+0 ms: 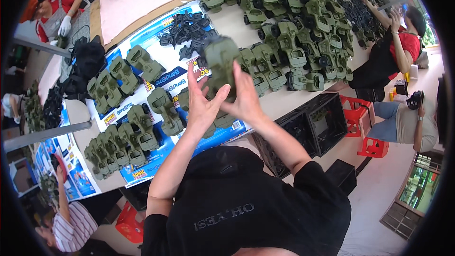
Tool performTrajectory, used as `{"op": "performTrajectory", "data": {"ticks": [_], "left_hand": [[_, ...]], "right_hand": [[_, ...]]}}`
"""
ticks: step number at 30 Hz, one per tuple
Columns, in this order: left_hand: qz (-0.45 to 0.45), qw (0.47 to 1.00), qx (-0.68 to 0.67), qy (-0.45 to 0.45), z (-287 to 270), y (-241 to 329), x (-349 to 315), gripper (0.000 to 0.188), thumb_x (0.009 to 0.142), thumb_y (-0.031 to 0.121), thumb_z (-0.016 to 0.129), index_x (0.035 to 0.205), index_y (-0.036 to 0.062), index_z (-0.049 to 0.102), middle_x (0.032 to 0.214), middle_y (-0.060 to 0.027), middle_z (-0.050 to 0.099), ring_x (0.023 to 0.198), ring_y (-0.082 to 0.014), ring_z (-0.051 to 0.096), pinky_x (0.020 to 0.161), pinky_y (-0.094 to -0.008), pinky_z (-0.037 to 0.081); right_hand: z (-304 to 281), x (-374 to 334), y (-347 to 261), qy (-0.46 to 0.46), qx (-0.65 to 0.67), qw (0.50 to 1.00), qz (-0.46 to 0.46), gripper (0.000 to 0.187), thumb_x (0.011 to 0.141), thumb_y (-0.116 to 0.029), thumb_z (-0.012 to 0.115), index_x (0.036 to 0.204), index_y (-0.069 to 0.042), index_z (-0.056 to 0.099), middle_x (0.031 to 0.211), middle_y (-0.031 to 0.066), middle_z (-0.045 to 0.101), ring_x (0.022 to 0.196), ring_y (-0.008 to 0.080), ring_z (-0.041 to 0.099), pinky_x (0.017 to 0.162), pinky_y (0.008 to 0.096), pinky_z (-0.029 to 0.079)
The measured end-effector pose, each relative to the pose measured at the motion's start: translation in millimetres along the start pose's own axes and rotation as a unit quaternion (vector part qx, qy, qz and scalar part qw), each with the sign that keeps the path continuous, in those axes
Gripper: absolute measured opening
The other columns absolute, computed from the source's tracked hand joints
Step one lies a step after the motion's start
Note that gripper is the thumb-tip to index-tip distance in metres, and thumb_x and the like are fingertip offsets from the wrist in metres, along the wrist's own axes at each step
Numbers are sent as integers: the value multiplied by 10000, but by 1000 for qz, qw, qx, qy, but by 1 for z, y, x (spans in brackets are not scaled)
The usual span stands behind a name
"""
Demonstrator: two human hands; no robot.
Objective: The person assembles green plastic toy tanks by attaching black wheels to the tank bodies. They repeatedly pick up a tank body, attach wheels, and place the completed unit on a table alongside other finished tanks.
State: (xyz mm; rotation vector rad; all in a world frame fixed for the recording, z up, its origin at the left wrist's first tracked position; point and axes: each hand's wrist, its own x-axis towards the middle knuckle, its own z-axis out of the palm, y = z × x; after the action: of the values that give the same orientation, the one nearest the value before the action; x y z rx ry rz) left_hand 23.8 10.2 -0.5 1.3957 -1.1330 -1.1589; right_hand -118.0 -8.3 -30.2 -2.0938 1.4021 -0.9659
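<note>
Our L hand [203,102] is splayed, R hand [247,98] at the blurred green toy car [221,59] btwn them, above the table [283,103]; can't tell R's grip. Other cars [163,106] sit in rows, prob. saving space.

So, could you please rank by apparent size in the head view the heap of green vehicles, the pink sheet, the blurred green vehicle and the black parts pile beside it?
1. Heap of green vehicles
2. Pink sheet
3. Blurred green vehicle and black parts pile: too alike to rank; the vehicle seems nearer the camera.
</note>
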Motion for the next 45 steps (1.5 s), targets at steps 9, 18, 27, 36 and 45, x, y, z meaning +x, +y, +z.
{"op": "performTrajectory", "data": {"ticks": [9,18,27,36,45], "left_hand": [[-90,994,60,25,-54,-43,-11,630,844,285,667,1346,22,393,1325,-173,433,1160,-261,503,928,-368,441],[-33,885,381,266,-138,-83,-10,489,810,326,665,1156,-3,557,1097,-198,570,1021,-346,525,880,-412,419],[-302,807,475,179,-112,-127,19,1207,635,586,751,1452,39,50,1248,-274,429,1047,-406,547,867,-503,451],[-116,934,267,209,-141,-96,-16,1003,699,310,782,1423,-3,161,1253,-201,479,1089,-292,547,923,-357,448],[-168,983,-74,20,-182,-38,-83,1087,679,322,821,1433,-32,123,1363,-180,382,1274,-248,372,1056,-358,311]], "right_hand": [[-19,183,146,-191,10,958,213,1091,611,-449,761,1434,31,229,1349,253,442,1236,317,463,1021,343,366],[47,173,223,-105,-303,938,129,929,649,-510,723,1378,-88,332,1262,163,501,1172,382,423,941,525,347],[87,159,133,-167,-30,973,159,441,759,-313,706,1118,-79,605,1108,150,624,1017,301,599,876,401,461],[145,138,110,-236,-212,919,236,661,613,-451,794,1072,-20,593,1053,150,647,1028,264,613,842,372,485],[110,108,86,-170,191,949,186,192,813,-176,688,863,-42,562,702,57,619,635,121,538,596,293,439]]}}
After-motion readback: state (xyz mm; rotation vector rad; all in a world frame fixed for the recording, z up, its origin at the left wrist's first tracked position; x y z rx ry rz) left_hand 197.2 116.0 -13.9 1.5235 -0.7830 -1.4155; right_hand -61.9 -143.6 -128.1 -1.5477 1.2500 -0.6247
